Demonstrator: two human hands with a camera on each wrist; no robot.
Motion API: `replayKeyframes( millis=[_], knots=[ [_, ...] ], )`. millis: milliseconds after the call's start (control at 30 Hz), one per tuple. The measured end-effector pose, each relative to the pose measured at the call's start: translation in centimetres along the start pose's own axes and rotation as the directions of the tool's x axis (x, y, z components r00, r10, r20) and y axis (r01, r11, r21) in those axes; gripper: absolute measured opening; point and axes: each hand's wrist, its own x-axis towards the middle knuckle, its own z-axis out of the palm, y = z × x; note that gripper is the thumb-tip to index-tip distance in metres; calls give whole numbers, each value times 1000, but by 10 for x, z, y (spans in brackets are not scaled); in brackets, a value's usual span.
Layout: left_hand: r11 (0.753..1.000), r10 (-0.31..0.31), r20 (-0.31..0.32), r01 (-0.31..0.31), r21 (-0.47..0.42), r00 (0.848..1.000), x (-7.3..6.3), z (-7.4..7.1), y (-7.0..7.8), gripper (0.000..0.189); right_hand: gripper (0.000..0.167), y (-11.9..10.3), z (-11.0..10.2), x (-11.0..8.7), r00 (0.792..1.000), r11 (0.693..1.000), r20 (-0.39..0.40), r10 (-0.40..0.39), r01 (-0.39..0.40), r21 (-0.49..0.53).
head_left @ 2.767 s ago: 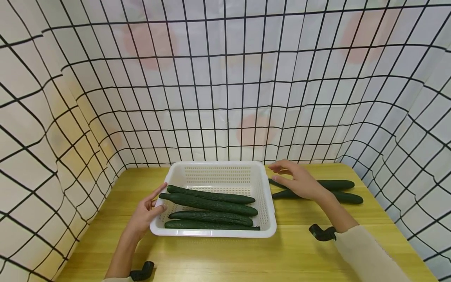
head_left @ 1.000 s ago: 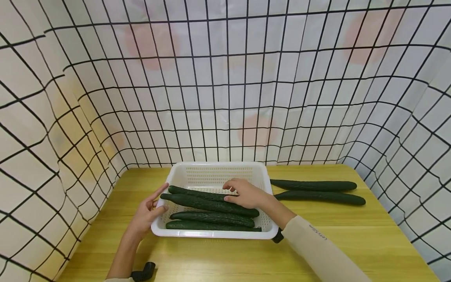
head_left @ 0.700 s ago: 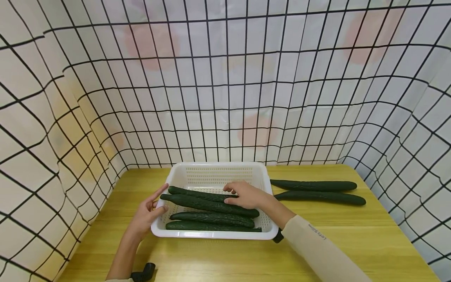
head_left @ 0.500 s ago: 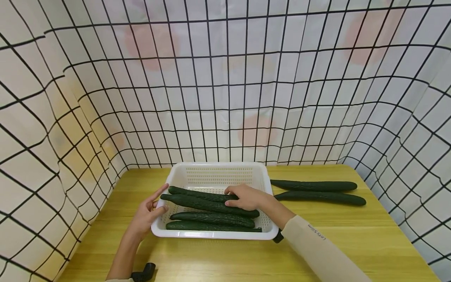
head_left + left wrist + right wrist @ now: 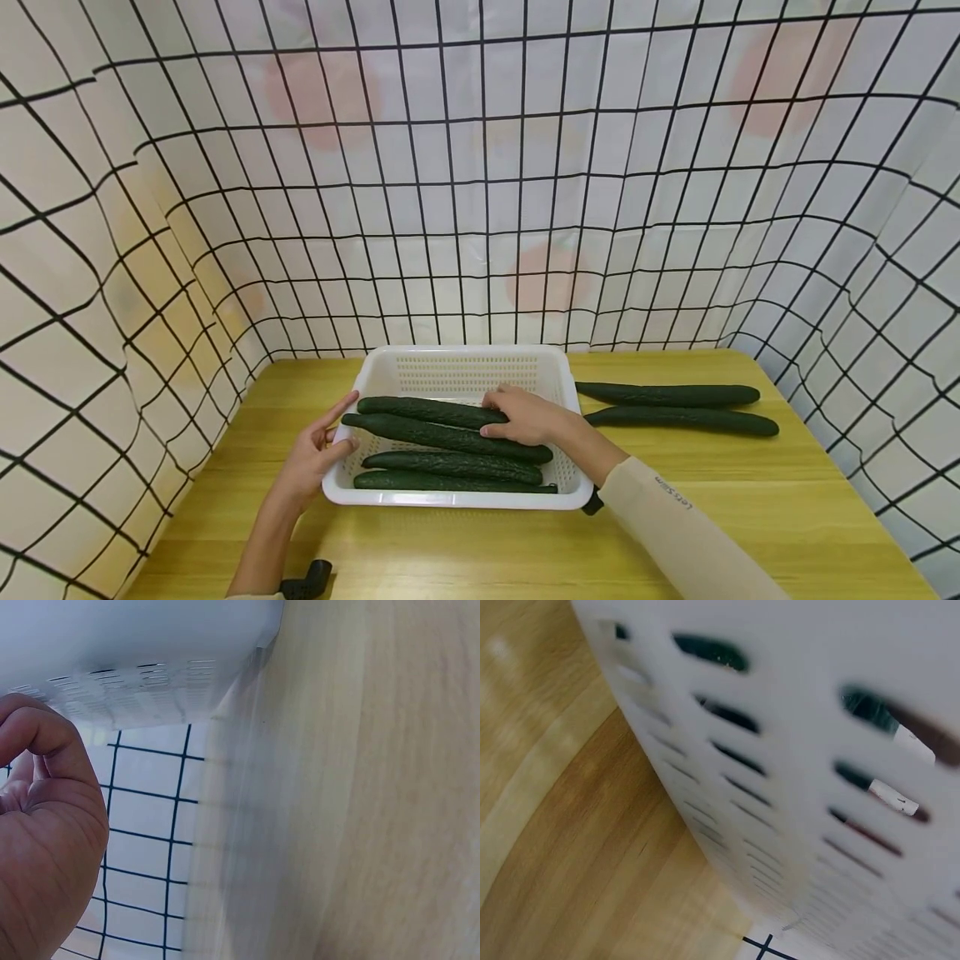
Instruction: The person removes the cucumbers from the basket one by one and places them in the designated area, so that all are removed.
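Note:
A white slotted plastic basket [image 5: 457, 497] sits on the table with several dark green cucumbers lying crosswise in it. My left hand [image 5: 309, 458] grips its left rim, thumb on top; in the left wrist view the bent fingers of the left hand [image 5: 45, 750] are by the basket's outer wall [image 5: 150, 645]. Reaching over the right side, my right hand [image 5: 521, 417] holds the rearmost cucumber [image 5: 420, 409] near its right end, which the hand hides. Just in front lies another cucumber [image 5: 442, 435]. In the right wrist view the basket wall [image 5: 795, 750] blocks most of the hand.
Two more cucumbers, a rear one [image 5: 675, 395] and a front one [image 5: 690, 420], lie on the wooden table [image 5: 750, 517] right of the basket. Behind and at both sides stands black wire grid [image 5: 480, 229] before pale cloth.
My right hand has come from the two cucumbers on the table into the basket, lowered and closed on the rearmost cucumber, which has shifted slightly. The left hand stays on the rim.

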Motion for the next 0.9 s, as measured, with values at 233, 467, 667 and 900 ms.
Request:
replayKeyframes(
  millis=[233, 467, 667, 900],
  knots=[
    [999, -30, -15, 30, 18, 999, 1, -3, -3, 77, 38, -1, 1, 0, 999, 998, -49, -10, 12, 54],
    [999, -36, -19, 36, 24, 999, 0, -3, -3, 77, 43, -1, 1, 1, 994, 996, -95, -47, 53, 65],
    [999, -36, -21, 36, 27, 999, 1, -2, -3, 77, 44, -2, -1, -2, 990, 993, -136, -41, 56, 106],
    [999, -40, -22, 41, 25, 999, 2, -2, -3, 77, 51, -6, -6, -9, 977, 992, -212, 4, 24, 126]
  ],
)
